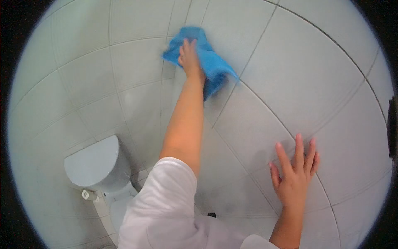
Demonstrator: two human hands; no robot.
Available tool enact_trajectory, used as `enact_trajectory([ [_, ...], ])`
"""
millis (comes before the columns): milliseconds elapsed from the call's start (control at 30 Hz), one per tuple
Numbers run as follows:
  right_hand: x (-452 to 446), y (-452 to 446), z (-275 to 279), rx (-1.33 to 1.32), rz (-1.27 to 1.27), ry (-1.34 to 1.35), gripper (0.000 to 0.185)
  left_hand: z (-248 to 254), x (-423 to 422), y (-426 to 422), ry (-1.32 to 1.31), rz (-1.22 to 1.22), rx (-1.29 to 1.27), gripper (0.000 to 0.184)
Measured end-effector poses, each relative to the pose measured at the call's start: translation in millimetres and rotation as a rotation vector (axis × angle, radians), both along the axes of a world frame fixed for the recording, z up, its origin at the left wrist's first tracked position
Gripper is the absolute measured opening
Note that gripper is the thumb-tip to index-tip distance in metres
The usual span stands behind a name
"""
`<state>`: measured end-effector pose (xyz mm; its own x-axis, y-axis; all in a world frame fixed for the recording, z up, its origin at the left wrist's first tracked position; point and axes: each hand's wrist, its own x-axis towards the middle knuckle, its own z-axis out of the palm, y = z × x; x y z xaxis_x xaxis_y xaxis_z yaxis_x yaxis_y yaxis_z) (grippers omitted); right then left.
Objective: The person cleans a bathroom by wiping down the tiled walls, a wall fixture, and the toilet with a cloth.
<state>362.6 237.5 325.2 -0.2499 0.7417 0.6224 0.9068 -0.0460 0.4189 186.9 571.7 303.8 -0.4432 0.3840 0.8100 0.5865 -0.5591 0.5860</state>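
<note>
High on the tiled wall (253, 120), my left hand (190, 60) presses a blue cloth (213, 62) against the tiles near the corner. The cloth spreads out around the hand, and its right and lower edges hang loose and look blurred. Lower and to the right, my right hand (293, 178) rests on the wall with its fingers spread and nothing in it. My left arm reaches up at full length, in a short white sleeve (161, 195).
To the lower left stands a toilet with a pale cistern (93, 164). A small white object (89, 195) is beside it, close to the floor tiles. A small dark object (212, 215) shows below, and a black one (391, 128) at the far right edge.
</note>
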Motion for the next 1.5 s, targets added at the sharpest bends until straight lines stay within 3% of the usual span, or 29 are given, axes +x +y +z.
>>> enact_trajectory([
  [67, -4, -5, -5, 0.048, -0.072, -0.069, 0.043, 10, 17, -7, 0.106, 0.183, -0.005, 0.047],
  [133, -6, -1, -10, 0.084, -0.18, -0.144, 0.042, 37, 69, -56, 0.48, 0.549, -0.015, 0.048],
  [167, -8, -2, -11, 0.089, -0.176, -0.15, 0.042, 47, 81, -82, 0.52, 0.495, 0.119, 0.049],
  [267, -5, -6, -11, 0.018, -0.234, -0.169, 0.038, 68, 49, -130, 0.343, -0.244, 0.594, 0.06],
  [367, -5, -2, -13, 0.131, -0.251, -0.208, 0.032, 110, 18, -35, 0.072, -0.466, 0.208, 0.063],
  [400, -4, -1, -11, 0.157, -0.226, -0.256, 0.033, 109, 0, 14, -0.008, -0.444, 0.327, 0.059],
  [500, -18, -5, -4, 0.121, -0.226, -0.328, 0.035, -27, -27, 89, 0.065, -0.13, 0.095, 0.052],
  [533, -23, -2, 0, 0.141, -0.257, -0.346, 0.035, -91, -29, 105, 0.027, -0.184, -0.014, 0.052],
  [567, -26, 0, 2, 0.131, -0.254, -0.346, 0.035, -194, -16, 148, -0.001, -0.135, -0.288, 0.054],
  [600, -30, -1, 5, 0.145, -0.263, -0.37, 0.036, -294, -4, 129, -0.139, -0.183, -0.351, 0.057],
  [667, -26, -1, 11, 0.126, -0.272, -0.435, 0.038, -364, 25, -16, -0.093, -0.149, -0.512, 0.056],
  [700, -25, -1, 14, 0.099, -0.262, -0.439, 0.038, -338, 34, -52, -0.785, -0.559, -0.799, 0.057],
  [733, -22, -4, 18, 0.11, -0.275, -0.421, 0.039, -310, 43, -89, -1.645, -0.584, -0.962, 0.06],
  [800, -12, 0, 20, 0.148, -0.239, -0.413, 0.035, -314, 61, -103, -1.759, -0.358, -1.125, 0.061],
  [833, 7, -11, 12, 0.126, -0.231, -0.406, 0.035, -310, 67, -102, -1.864, -0.541, -0.91, 0.056],
  [900, 24, -46, -3, 0.14, -0.193, -0.405, 0.035, -298, 74, -114, -1.934, -0.692, -0.705, 0.052],
  [967, 27, -60, -19, 0.115, -0.138, -0.404, 0.035, -273, 65, -70, -0.471, -0.403, -0.638, 0.053],
  [1033, 34, -79, -39, 0.03, -0.088, -0.367, 0.035, -219, 30, -35, -0.227, -0.413, -0.452, 0.056],
  [1100, 38, -105, -67, -0.126, -0.039, -0.293, 0.035, -244, 7, 2, -0.072, -0.379, -0.176, 0.058],
  [1167, 40, -127, -104, -0.366, -0.004, -0.167, 0.035, -312, -11, 6, -0.101, -0.334, -0.238, 0.059],
  [1233, 40, -148, -146, -0.655, -0.018, 0.002, 0.035, -414, -11, -10, -0.199, -0.291, -0.408, 0.061],
  [1367, 37, -167, -230, -1.22, -0.17, 0.407, 0.036, -601, 32, -117, -0.569, -0.243, -0.865, 0.067],
  [1500, 27, -141, -319, -1.468, -0.166, 0.644, 0.037, -645, 99, -250, -1.326, -0.311, -1.084, 0.073],
])
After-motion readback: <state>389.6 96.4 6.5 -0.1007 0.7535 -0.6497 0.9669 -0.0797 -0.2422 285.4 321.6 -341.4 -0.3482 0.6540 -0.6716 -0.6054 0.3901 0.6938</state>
